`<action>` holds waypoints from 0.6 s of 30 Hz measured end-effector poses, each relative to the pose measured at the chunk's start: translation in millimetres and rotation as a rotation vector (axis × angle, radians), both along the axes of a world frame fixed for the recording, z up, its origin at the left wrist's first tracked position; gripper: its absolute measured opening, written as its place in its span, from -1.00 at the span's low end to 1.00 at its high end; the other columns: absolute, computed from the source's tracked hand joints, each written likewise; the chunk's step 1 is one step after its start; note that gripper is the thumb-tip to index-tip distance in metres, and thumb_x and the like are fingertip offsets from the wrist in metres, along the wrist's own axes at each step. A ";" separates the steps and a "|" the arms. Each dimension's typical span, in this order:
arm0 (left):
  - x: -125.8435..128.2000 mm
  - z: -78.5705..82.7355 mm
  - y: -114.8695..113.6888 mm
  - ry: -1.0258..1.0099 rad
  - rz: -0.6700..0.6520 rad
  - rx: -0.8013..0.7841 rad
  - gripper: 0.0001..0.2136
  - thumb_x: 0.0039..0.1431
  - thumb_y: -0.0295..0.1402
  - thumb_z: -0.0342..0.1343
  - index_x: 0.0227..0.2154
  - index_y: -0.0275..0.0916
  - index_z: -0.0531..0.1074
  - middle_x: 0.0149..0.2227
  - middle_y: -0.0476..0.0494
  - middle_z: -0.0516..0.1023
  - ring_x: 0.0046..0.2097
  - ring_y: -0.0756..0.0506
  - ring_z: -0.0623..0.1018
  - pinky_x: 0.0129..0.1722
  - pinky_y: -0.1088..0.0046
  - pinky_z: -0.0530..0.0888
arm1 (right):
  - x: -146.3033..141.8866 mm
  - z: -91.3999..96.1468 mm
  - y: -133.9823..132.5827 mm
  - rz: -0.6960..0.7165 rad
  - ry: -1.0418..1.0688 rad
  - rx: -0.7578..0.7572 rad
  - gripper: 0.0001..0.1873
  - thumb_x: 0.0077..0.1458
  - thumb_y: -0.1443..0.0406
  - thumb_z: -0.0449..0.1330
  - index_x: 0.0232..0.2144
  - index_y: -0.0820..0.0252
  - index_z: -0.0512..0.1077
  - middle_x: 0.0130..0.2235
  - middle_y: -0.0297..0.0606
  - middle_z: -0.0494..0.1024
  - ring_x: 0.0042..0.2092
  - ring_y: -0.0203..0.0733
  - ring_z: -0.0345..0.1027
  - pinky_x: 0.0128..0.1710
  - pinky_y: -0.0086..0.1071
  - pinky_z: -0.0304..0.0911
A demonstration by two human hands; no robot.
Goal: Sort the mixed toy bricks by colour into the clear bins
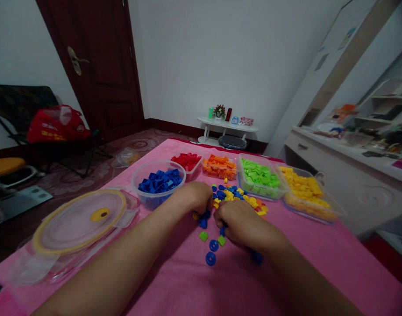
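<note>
My left hand (201, 196) is curled down at the left edge of a mixed pile of small building blocks (235, 194) in blue, yellow, orange and green. Blue blocks (204, 220) lie just under its fingers. Close beside it, my right hand (233, 218) is closed at the pile's near side, with a blue piece (222, 231) showing by its fingers. What either hand pinches is hidden. Toward me lie two green blocks (204, 236) and two round blue pieces with a centre hole (210, 258). Another blue piece (256, 256) sits partly under my right forearm.
Around the pile stand containers of sorted blocks: a round blue tub (144, 202), then red (186, 161), orange (219, 166), green (260, 175) and yellow (304, 193). Clear lids (80, 221) lie at left on the pink cloth (187, 285). A white cabinet (335, 171) borders the right.
</note>
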State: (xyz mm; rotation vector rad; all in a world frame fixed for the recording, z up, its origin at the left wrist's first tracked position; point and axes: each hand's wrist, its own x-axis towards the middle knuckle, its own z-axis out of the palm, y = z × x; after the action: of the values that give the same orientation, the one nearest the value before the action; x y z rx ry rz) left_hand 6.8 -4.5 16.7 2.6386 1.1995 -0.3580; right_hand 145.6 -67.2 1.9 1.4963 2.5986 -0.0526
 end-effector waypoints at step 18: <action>7.6 -9.5 20.0 -1.173 0.468 -0.561 -0.81 -0.04 -0.55 0.08 -0.31 -0.32 0.47 -0.46 -0.06 0.53 -0.43 0.01 0.52 -0.35 0.48 0.50 | 34.6 19.8 29.4 -0.230 0.894 0.383 -0.87 -0.09 0.24 0.25 -0.46 0.18 0.43 -0.47 -0.37 0.43 -0.47 -0.32 0.24 -0.48 -0.45 0.11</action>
State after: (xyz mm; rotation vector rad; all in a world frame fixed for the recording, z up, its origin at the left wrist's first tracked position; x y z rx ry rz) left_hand 14.4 15.5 7.3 1.5091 0.9812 0.7299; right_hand 180.2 -37.8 21.7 2.3286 3.1949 -0.3374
